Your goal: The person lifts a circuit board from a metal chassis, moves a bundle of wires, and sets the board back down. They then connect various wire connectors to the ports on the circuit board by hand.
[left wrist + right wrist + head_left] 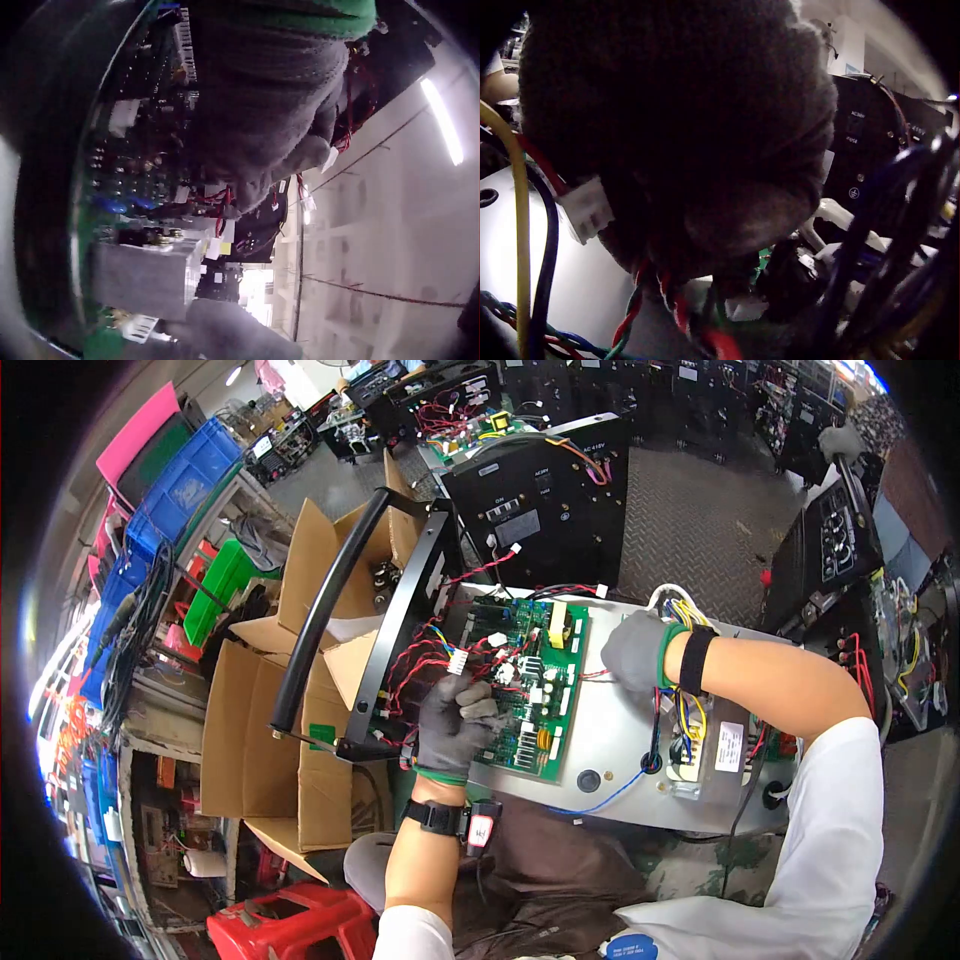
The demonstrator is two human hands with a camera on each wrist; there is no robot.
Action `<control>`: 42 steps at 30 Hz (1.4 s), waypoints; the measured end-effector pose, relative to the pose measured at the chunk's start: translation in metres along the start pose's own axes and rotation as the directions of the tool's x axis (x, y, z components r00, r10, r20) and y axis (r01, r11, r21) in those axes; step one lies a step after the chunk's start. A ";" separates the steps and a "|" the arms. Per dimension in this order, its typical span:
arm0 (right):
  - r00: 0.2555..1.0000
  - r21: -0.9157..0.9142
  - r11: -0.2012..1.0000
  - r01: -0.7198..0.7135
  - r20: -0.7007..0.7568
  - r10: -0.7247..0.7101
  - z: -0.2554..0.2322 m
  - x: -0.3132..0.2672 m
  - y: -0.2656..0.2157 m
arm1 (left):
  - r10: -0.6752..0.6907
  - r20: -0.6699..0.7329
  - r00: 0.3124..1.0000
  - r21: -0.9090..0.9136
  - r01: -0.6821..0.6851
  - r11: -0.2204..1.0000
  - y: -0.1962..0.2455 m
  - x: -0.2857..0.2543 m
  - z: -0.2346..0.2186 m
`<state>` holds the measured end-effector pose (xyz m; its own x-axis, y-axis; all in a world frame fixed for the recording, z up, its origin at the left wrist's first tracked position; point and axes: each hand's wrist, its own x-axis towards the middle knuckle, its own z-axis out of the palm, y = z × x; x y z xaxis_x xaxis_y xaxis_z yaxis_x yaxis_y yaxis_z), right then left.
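My gloved left hand (450,730) is over the left edge of a green circuit board (550,735), its fingers bent. A white multi-pin connector (457,661) with coloured wires sits right at its fingertips; I cannot tell whether they pinch it. In the left wrist view, red wires (227,196) run close by the glove. My gloved right hand (635,650) is beyond the board's right edge, over a pale metal plate (620,745). Its curled fingers grip twisted wires (634,304), which come out below the glove in the right wrist view. A white connector (589,210) shows beside that glove.
A black panel with a handle (325,610) stands at the plate's left end, beside an open cardboard box (250,725). Behind the plate is another black chassis panel (540,510). A transformer (715,750) with yellow wires sits on the right. A red stool (300,925) is at lower left.
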<state>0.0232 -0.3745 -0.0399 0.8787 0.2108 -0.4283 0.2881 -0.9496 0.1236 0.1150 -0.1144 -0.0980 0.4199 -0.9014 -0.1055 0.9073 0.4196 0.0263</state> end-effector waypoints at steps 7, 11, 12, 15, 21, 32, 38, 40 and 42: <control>0.999 -0.033 0.999 -0.009 0.048 0.011 -0.001 0.004 -0.003 | 0.202 -0.176 0.963 0.224 -0.160 0.961 -0.010 0.019 0.014; 0.994 -0.039 0.999 -0.039 0.099 0.042 -0.005 0.004 -0.005 | 0.298 -0.303 0.905 0.390 -0.168 0.905 -0.013 0.026 0.020; 0.994 -0.042 0.998 -0.041 0.100 0.045 -0.005 0.004 -0.005 | 0.297 -0.300 0.907 0.388 -0.169 0.906 -0.014 0.025 0.023; 0.995 -0.038 0.998 -0.044 0.093 0.047 -0.004 0.004 -0.005 | 0.335 -0.404 0.851 0.447 -0.136 0.884 -0.021 0.026 0.038; 0.995 -0.020 0.999 -0.048 0.084 0.049 -0.004 0.003 -0.005 | 0.499 -0.388 0.775 0.548 -0.242 0.801 -0.012 0.033 0.013; 0.990 -0.032 0.998 -0.055 0.125 0.058 -0.008 0.004 -0.008 | 0.383 -0.488 0.784 0.535 -0.078 0.842 -0.010 0.031 0.024; 0.989 -0.047 0.998 -0.047 0.141 0.054 -0.009 0.005 -0.008 | 0.205 -0.398 0.894 0.083 -0.187 0.979 -0.011 0.043 0.016; 0.988 -0.046 0.998 -0.049 0.142 0.055 -0.010 0.006 -0.007 | 0.156 -0.402 0.902 0.032 -0.156 0.987 -0.003 0.040 0.008; 0.989 -0.045 0.998 -0.043 0.143 0.049 -0.010 0.004 -0.008 | 0.008 0.105 0.994 0.142 -0.023 0.990 0.008 0.032 -0.001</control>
<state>0.0287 -0.3641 -0.0337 0.8285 0.1284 -0.5451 0.2667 -0.9464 0.1824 0.1356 -0.1401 -0.1026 0.4271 -0.9042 -0.0006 0.8911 0.4208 0.1699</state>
